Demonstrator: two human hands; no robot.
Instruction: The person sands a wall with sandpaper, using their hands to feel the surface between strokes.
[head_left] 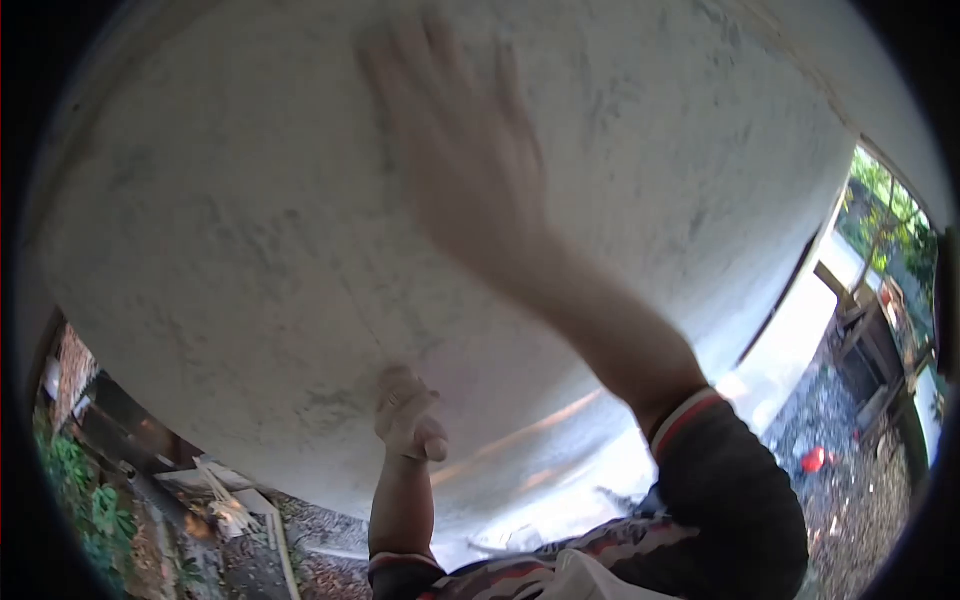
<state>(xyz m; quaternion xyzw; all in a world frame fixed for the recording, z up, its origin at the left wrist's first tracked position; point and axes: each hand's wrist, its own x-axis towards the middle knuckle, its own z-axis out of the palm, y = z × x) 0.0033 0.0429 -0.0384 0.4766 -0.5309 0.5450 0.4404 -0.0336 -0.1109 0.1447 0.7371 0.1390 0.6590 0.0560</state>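
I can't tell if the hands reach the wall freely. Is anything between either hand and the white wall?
Nothing visible is. The right hand lies open and flat against the wall. The left hand, lower down, is closed and pressed against it; whether it holds something cannot be told.

it was an outdoor yard: a rough plastered wall (250, 250), green plants (80, 480) and littered gravel ground (850, 480).

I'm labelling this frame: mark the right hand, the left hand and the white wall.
right hand (470, 150), head view, on the back of the hand
left hand (408, 415), head view, on the knuckles
white wall (200, 250), head view, bare plaster
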